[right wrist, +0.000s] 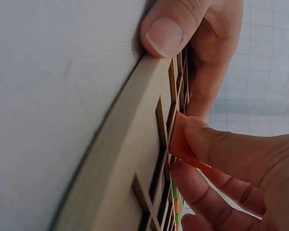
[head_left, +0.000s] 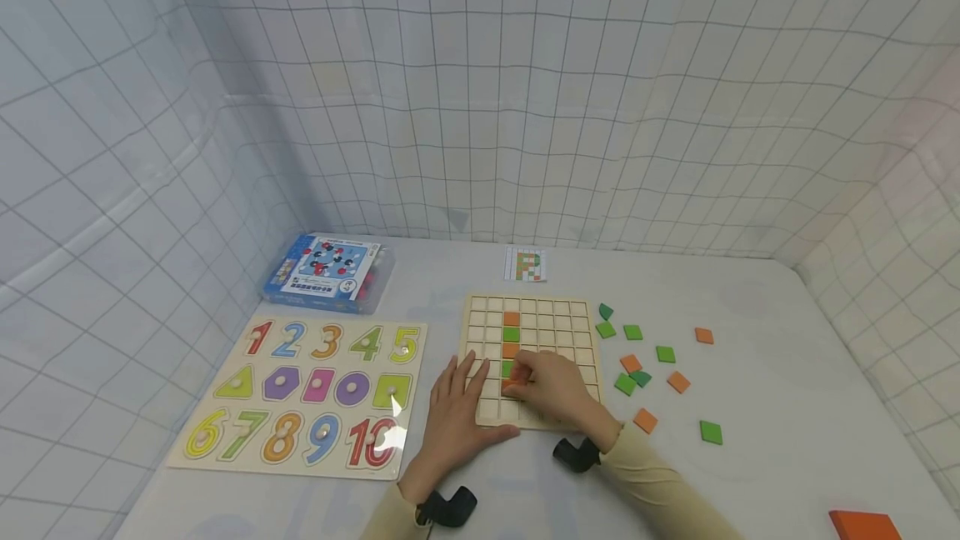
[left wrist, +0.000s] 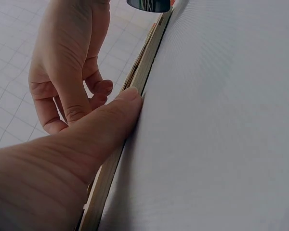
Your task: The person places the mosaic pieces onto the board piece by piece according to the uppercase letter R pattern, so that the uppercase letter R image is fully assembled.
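A wooden grid board (head_left: 563, 323) lies flat at the middle of the white table. My left hand (head_left: 455, 421) rests at its near left corner, fingers spread straight over the left side and thumb along the front edge. Between thumb and fingers, my right hand (head_left: 557, 390) pinches an orange square tile (right wrist: 181, 138). That tile is tilted, one edge down at a grid cell. Above it, in the same column, an orange tile (head_left: 512, 319), a green tile (head_left: 512, 334) and further alternating tiles sit in cells; the right fingers partly cover the lower green one.
Loose green tiles (head_left: 711, 432) and orange tiles (head_left: 678, 382) lie scattered right of the board. A pattern card (head_left: 527, 266) is behind it. Leftward are a number-and-shape puzzle (head_left: 307, 362) and a boxed molecule set (head_left: 326, 273). An orange block (head_left: 865, 526) is at the near right.
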{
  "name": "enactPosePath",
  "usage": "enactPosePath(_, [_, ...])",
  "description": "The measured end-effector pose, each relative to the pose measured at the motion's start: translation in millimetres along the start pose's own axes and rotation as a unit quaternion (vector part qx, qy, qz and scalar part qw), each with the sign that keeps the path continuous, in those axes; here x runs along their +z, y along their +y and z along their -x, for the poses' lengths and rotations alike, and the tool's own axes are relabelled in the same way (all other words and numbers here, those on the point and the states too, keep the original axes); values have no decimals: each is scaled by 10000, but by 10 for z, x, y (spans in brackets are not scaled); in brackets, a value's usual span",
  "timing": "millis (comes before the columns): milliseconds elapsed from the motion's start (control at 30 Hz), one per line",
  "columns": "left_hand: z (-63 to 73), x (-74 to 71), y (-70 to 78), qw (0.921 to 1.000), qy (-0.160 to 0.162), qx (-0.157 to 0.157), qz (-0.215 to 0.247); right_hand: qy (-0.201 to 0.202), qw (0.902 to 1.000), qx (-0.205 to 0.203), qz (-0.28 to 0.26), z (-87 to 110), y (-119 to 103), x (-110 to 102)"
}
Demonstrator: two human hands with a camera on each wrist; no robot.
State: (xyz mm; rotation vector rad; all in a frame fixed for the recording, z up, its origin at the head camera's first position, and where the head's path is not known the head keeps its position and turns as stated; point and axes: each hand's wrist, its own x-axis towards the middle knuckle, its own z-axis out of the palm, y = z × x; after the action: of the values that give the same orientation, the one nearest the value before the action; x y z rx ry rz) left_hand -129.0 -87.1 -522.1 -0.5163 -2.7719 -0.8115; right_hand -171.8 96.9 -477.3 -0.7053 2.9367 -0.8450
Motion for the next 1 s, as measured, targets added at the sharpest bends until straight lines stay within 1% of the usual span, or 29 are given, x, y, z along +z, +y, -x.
enactPosePath(267, [-3,-12,7,9999,-102,-67,-30,55,10000,-64,29,2,23,18])
enactPosePath(533, [-1,-4,5,9999,-111,-77,-16,39,9995,70,305,7,11,6])
enactPosePath(700, [-5,4,-1,9999,-98,-80,-12,15,9994,12,333,7,11,2])
enactPosePath(767, [-5,8,-1,9999,-82,-79,-1,-40,9995,-17,308,5,25,1])
enactPosePath(867, [-3,14,-6,10000,-62,-61,-13,-232,9996,-54,118,4,52,-15])
enactPosePath(1000, [1,19,-11,10000,-16,-25,-32,-465,9986,-230,-125,13,99,-57])
